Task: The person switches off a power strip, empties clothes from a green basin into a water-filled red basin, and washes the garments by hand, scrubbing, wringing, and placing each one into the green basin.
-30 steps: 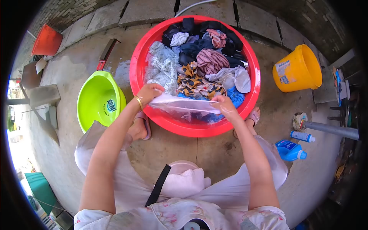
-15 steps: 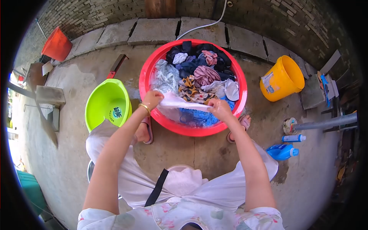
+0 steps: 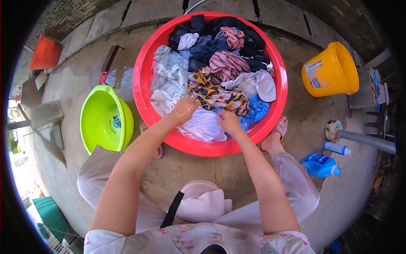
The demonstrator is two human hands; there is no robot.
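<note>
A large red basin (image 3: 144,80) full of wet laundry stands in front of me. My left hand (image 3: 186,108) is closed on the upper edge of a white garment (image 3: 203,126), which lies bunched at the basin's near side. At its right edge, my right hand (image 3: 229,122) has its fingers bent round the same garment, close to a blue cloth (image 3: 256,112). Just beyond my hands lies a black, orange and white patterned cloth (image 3: 224,100). A pale lacy garment (image 3: 169,72) is at the left, and a striped mauve cloth (image 3: 228,67) sits farther in.
On the left stands a lime-green basin (image 3: 91,114), with a red bucket (image 3: 45,53) farther back. To the right are a yellow bucket (image 3: 327,72), a blue detergent bottle (image 3: 319,164) and a smaller bottle (image 3: 336,148). A light-coloured cloth (image 3: 203,205) lies between my legs.
Both hands have lowered the white garment, which was stretched between them above the basin, onto the laundry. My view has moved closer to the basin.
</note>
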